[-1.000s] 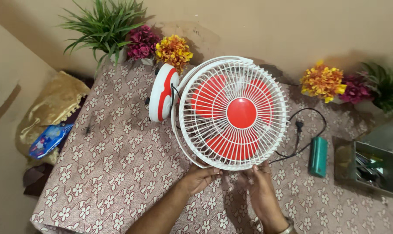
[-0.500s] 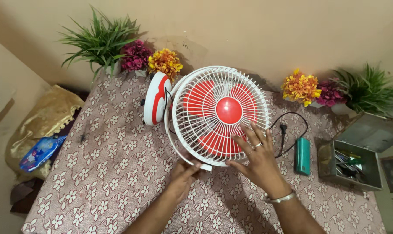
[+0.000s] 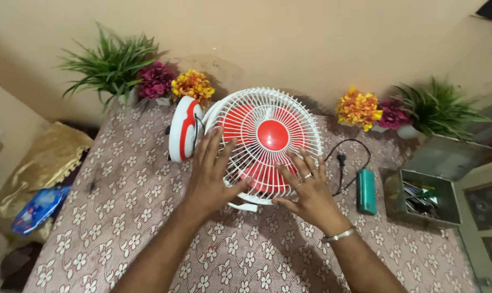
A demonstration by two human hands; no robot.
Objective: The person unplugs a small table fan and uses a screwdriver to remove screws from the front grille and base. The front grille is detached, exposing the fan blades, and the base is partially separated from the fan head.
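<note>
We're now pressing both hands flat on the fan's white grille at centre frame, lying face-up on the flower-print bench w/ its red-and-white base tipped to the upper left. Left hand, a sec ago down at the guard's lower rim, is resting w/ fingers spread wide on the grille's left side; right hand is splayed on the lower right, holding nothing. So we're judging grip has shifted from rim to the guard face itself, w/ the green tool and the plug lead lying untouched right of the fan.

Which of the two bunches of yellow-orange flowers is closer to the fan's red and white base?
The left bunch, beside the dark pink flowers, just behind the base. The right bunch sits past the fan's grille.
</note>
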